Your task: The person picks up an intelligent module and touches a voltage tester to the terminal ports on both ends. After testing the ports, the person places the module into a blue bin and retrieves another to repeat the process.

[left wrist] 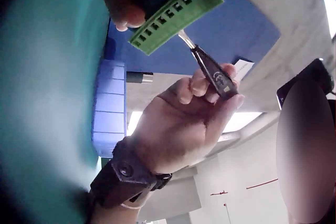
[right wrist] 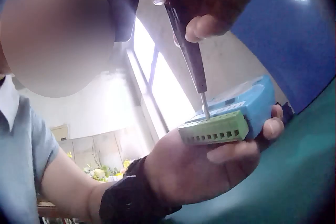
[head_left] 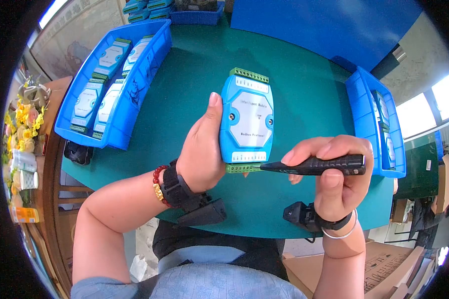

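Observation:
My left hand [head_left: 202, 149] holds a blue and white electronic module [head_left: 249, 117], its thumb along the left side and its other fingers underneath. The label reads "Intelligent Module" and "Modbus Protocol". A green screw terminal block [head_left: 248, 75] lines the far end and another green terminal block [right wrist: 218, 129] the near end. My right hand [head_left: 351, 192] grips a black-handled screwdriver [head_left: 334, 166] between thumb and fingers. Its metal shaft [right wrist: 205, 107] meets the top of the near terminal block, where the screws are. In the left wrist view, a row of square openings shows along this block's face.
On the left of the green table [head_left: 184, 74] stands a blue bin [head_left: 127, 117] of similar modules. Another blue bin [head_left: 364, 119] with modules stands at the right edge. Farther back are a smaller blue bin [head_left: 197, 17], stacked modules [head_left: 147, 10] and a blue panel [head_left: 324, 30].

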`<state>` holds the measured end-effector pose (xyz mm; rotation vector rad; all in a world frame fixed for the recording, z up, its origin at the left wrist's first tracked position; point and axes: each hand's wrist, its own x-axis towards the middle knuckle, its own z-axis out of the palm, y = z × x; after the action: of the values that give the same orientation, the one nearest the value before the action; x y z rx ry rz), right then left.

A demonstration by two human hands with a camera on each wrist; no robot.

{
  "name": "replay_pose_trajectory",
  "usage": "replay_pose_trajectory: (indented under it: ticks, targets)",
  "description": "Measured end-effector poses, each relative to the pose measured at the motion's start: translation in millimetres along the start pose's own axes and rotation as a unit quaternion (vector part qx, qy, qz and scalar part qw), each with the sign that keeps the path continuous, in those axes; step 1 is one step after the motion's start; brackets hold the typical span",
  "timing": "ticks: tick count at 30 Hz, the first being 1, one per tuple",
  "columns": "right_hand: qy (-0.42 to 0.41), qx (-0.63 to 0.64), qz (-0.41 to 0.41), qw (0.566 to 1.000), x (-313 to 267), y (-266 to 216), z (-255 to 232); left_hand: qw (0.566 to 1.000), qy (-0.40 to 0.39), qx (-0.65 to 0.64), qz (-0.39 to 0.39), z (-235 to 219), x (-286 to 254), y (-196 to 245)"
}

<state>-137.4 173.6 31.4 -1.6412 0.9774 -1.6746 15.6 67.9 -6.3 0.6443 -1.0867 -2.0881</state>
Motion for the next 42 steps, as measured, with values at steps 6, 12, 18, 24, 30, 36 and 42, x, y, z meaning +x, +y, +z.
replay_pose_trajectory:
  ticks: [6, 12, 18, 24, 30, 36, 42]
  targets:
    - [-0.006, -0.009, -0.061, 0.998, -2.3, -0.4, -4.9, 0.983, -0.146, -0.108, -0.030, -21.6, 3.9, -0.9]
    - [-0.002, 0.032, -0.073, 0.997, -2.0, 1.0, -2.2, 0.998, -0.005, -0.059, -0.008, 0.8, -0.5, 4.9]
    - [-0.056, -0.023, -0.059, 0.996, 0.0, 0.9, -4.2, 1.000, -0.008, -0.028, -0.003, -3.2, -0.5, 3.4]
    - [-0.020, 0.023, -0.002, 1.000, -0.8, -0.6, -0.2, 0.999, -0.032, -0.023, -0.025, -4.1, -3.1, 1.6]
    - [0.015, 0.056, -0.025, 0.998, -1.5, 2.6, -1.1, 0.999, -0.012, -0.032, -0.024, 1.2, -1.6, 3.1]
    - [0.011, 0.065, -0.078, 0.995, -2.3, 0.5, -1.5, 0.999, -0.018, -0.045, -0.006, -2.6, 0.2, 2.2]
    - [-0.026, 0.019, -0.076, 0.997, 0.7, 3.0, 4.6, 0.998, -0.018, -0.057, -0.008, -0.6, -1.0, 3.9]
